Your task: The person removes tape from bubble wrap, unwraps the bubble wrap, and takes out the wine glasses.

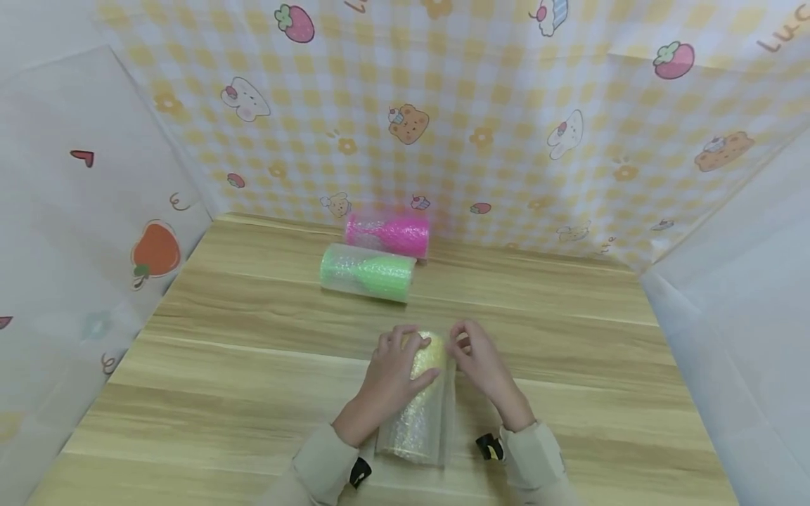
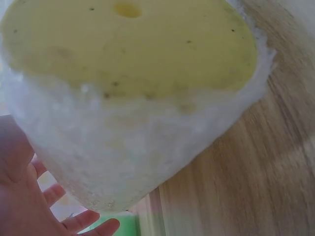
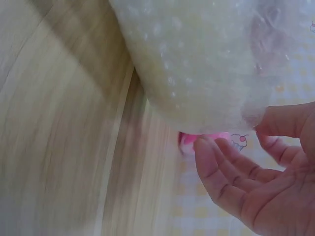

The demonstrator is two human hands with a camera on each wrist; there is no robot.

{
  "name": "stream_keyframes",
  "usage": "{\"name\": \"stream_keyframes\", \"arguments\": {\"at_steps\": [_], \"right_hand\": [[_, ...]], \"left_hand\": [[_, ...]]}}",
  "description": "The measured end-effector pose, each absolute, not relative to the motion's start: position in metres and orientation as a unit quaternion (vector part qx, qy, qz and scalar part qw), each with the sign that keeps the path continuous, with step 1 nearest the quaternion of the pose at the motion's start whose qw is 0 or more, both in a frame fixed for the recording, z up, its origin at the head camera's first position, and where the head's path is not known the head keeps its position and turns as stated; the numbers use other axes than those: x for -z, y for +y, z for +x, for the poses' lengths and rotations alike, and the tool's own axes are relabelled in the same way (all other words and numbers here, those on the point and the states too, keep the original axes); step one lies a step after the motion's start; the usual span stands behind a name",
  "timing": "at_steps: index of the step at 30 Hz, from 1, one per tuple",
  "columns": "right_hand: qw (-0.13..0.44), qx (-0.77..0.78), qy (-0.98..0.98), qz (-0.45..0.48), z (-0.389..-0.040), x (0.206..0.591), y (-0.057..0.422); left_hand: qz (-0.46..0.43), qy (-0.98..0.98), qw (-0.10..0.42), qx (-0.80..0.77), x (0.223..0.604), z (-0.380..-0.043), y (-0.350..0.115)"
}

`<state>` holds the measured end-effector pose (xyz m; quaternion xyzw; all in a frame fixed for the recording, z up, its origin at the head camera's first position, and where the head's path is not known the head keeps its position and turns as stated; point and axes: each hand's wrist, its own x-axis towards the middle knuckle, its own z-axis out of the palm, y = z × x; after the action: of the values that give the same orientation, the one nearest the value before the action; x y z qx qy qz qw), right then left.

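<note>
A yellow object in clear bubble wrap [image 1: 418,414] lies lengthwise at the front of the wooden table in the head view. Its flat yellow end with a small round hole [image 2: 182,49] fills the top of the left wrist view. Across the upper part of this bundle rests my left hand [image 1: 395,369], fingers spread and loosely bent. My right hand [image 1: 481,358] is at the far right corner, where thumb and forefinger pinch the loose edge of the wrap [image 3: 253,110]. The other fingers stay bent beside it. What the yellow object is, I cannot tell.
Behind my hands lie two more wrapped bundles, a green one [image 1: 386,276] and a pink one [image 1: 405,234] against the checked cloth backdrop [image 1: 493,161]. White sheets bound the wooden table [image 1: 253,400] at left and right. Dark bands sit at both wrists.
</note>
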<state>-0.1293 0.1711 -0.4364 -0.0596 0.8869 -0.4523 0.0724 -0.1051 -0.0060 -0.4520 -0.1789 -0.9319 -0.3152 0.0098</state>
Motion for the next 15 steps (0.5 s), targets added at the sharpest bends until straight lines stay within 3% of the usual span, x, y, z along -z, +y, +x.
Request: {"name": "stream_keyframes", "arguments": {"at_steps": [10, 15], "right_hand": [[0.013, 0.357, 0.926, -0.118, -0.129, 0.438, 0.18], [0.027, 0.331, 0.936, -0.112, -0.128, 0.438, 0.187]], "left_hand": [[-0.175, -0.931, 0.005, 0.321, 0.453, -0.105, -0.007], [-0.173, -0.932, 0.001, 0.317, 0.452, -0.105, -0.008]]}}
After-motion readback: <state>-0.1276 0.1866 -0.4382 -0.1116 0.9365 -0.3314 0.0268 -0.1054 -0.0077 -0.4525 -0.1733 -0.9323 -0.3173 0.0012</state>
